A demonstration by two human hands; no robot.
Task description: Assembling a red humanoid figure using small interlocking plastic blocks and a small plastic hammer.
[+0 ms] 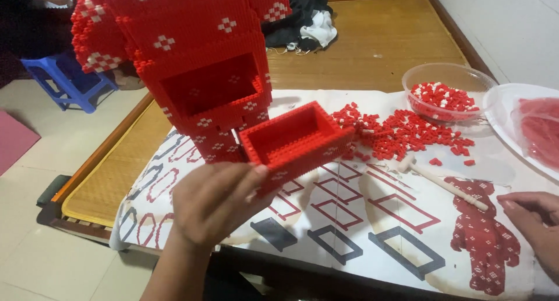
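Home room: indicated by woven bamboo mat (372, 45) on wooden bed frame (87, 167), blue plastic stool (64, 82), tiled floor (35, 254).

The tall red brick figure (186, 56) blocks the upper left. The red brick drawer (297, 138) sits just in front of its cavity. Loose red bricks (407, 135) and 1 clear bowl (448, 80) crowd the right; the printed sheet (349, 219) below lies open.

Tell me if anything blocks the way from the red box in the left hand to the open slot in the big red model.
Nothing visible does. The left hand holds the box just right of and below the slot, with open air between them.
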